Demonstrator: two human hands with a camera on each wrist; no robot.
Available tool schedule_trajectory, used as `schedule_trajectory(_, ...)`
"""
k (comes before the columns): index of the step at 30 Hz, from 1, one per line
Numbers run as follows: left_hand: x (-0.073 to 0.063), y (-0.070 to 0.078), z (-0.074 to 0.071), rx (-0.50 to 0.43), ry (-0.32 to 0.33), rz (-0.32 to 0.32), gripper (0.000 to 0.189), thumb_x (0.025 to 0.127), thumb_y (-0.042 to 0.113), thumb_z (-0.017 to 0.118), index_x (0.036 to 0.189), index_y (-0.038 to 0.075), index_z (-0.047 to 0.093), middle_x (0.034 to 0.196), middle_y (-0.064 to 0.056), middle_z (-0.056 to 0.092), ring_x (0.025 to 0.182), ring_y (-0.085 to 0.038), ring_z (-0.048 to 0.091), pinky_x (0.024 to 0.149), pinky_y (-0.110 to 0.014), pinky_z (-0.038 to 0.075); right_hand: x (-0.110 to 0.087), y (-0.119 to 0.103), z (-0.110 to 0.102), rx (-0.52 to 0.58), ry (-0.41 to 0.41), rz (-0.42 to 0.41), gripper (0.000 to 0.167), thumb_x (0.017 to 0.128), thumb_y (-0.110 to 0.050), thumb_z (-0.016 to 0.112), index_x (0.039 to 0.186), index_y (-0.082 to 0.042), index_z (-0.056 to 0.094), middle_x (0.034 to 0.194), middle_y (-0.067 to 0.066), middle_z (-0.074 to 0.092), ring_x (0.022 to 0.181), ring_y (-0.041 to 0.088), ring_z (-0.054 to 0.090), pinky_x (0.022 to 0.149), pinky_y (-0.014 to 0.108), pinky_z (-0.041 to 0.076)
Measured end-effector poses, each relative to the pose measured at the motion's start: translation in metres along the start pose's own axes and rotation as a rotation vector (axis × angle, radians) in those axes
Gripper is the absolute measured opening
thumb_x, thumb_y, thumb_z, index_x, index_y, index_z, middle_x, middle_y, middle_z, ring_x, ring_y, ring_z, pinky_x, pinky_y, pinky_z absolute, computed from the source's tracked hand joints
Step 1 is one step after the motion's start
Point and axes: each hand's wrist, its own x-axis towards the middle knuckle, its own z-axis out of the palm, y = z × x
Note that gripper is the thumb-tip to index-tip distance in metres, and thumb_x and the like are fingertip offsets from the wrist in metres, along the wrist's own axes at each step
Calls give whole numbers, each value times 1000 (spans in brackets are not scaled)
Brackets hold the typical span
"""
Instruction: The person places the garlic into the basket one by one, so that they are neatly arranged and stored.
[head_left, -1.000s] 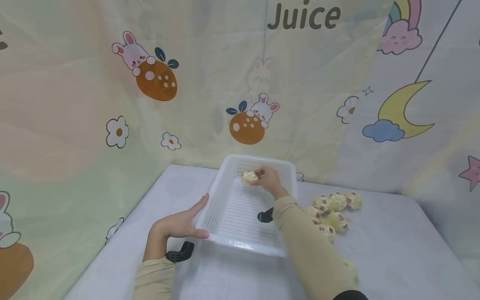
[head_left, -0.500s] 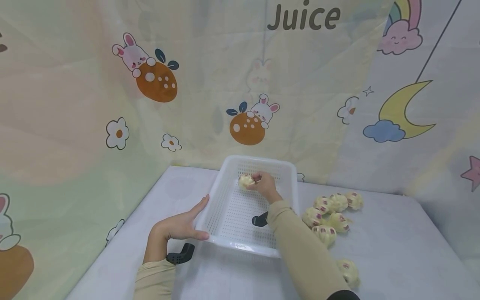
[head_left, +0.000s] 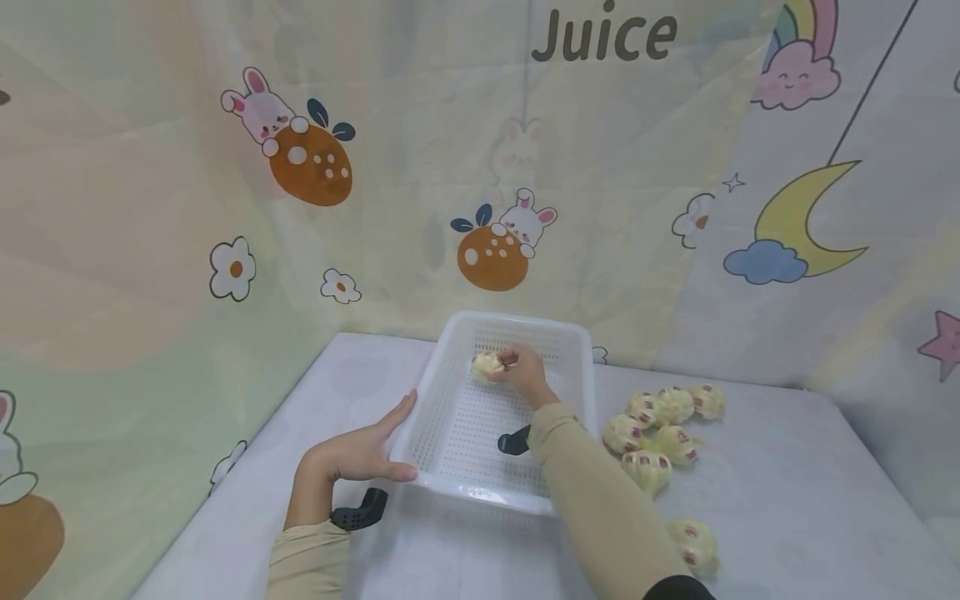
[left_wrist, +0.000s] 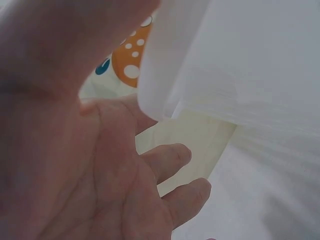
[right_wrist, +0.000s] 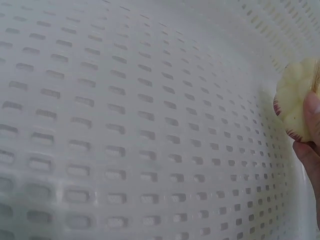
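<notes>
A white perforated plastic basket (head_left: 465, 433) stands in the middle of the table. My left hand (head_left: 360, 450) rests against its near left corner, thumb at the front rim and index finger along the left side. In the left wrist view the other fingers (left_wrist: 185, 202) are spread beside the basket's rim (left_wrist: 157, 102), relaxed. My right hand (head_left: 528, 375) is inside the basket toward its far left, pinching a garlic bulb (head_left: 486, 365). In the right wrist view that garlic bulb (right_wrist: 292, 100) is cream with purple streaks, near the basket wall, partly hidden by the thumb.
Several more garlic bulbs (head_left: 675, 406) lie clustered on the white table (head_left: 787, 483) right of the basket. One garlic bulb (head_left: 693, 546) sits nearer, beside the right sleeve (head_left: 600, 500). A printed cloth backdrop (head_left: 420, 125) rises behind the table's far edge.
My right hand has moved left and slightly down inside the basket with the garlic bulb. The right forearm shifted left, uncovering more of the nearer bulbs. The left hand stays put.
</notes>
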Motion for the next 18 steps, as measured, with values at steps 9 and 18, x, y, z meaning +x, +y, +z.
schedule_trajectory(9, -3, 2, 0, 2, -9, 22, 121, 74, 44, 78, 153, 12, -9, 160, -14, -3, 145, -33, 14, 112, -53, 23, -1, 1, 5, 8, 7, 15, 36, 69, -3, 81, 102, -4, 65, 105, 13, 68, 99, 26, 63, 88, 36, 50)
schedule_trajectory(18, -2, 3, -1, 20, -1, 27, 121, 74, 46, 78, 153, 12, -8, 160, -13, -4, 146, -32, 10, 113, -53, 21, 1, 0, 8, -2, -14, 7, 37, 70, -3, 81, 104, -2, 66, 107, 14, 68, 101, 27, 64, 87, 35, 52)
